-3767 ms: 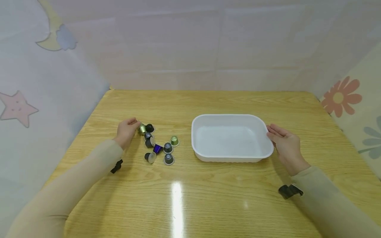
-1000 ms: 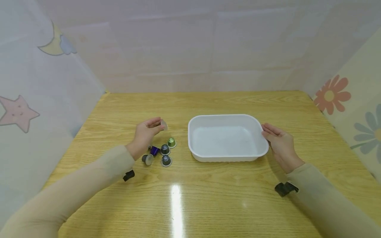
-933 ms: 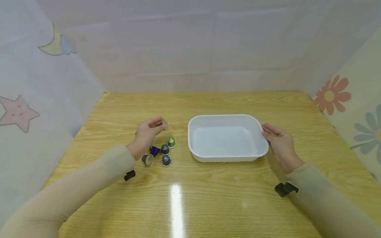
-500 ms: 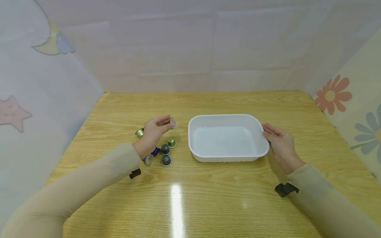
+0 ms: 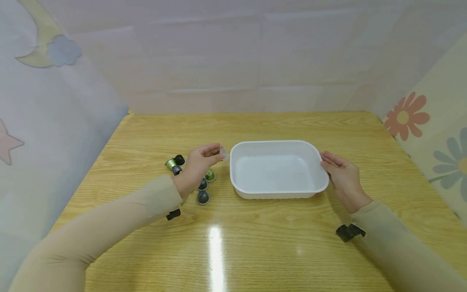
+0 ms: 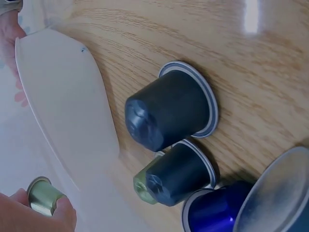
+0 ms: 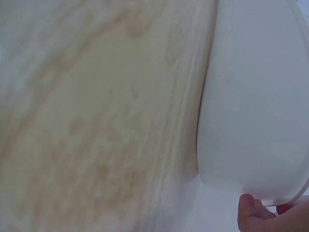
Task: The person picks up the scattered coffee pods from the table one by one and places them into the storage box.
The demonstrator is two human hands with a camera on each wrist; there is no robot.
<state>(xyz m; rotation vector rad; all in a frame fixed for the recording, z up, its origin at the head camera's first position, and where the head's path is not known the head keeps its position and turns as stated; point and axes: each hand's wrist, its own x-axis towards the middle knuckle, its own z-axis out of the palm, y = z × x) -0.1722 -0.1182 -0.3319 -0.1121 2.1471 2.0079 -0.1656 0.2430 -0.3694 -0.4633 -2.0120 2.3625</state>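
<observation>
My left hand (image 5: pixel 200 165) pinches a light green coffee capsule (image 6: pixel 42 197) between thumb and fingers, just left of the white plastic tub (image 5: pixel 279 191). In the head view only the capsule's pale lid (image 5: pixel 224 155) shows. My right hand (image 5: pixel 344 178) holds the tub's right end at the rim, its thumb (image 7: pixel 247 205) against the wall. On the table left of the tub lie several other capsules: a bright green capsule (image 5: pixel 210 175), dark capsules (image 5: pixel 203 197), a pale green capsule (image 5: pixel 170 163), a black capsule (image 5: pixel 180 159) and a blue capsule (image 6: pixel 217 208). My left hand and arm partly cover this group.
Everything rests on a wood-grain table (image 5: pixel 262 243). A pale cloth wall (image 5: pixel 204 61) rises behind its far edge, with printed cloth (image 5: pixel 403 117) at the sides. A black strap (image 5: pixel 350 232) hangs under my right wrist.
My left hand has picked up a capsule from the group and carried it right, close to the tub's left rim. My right hand stays on the tub.
</observation>
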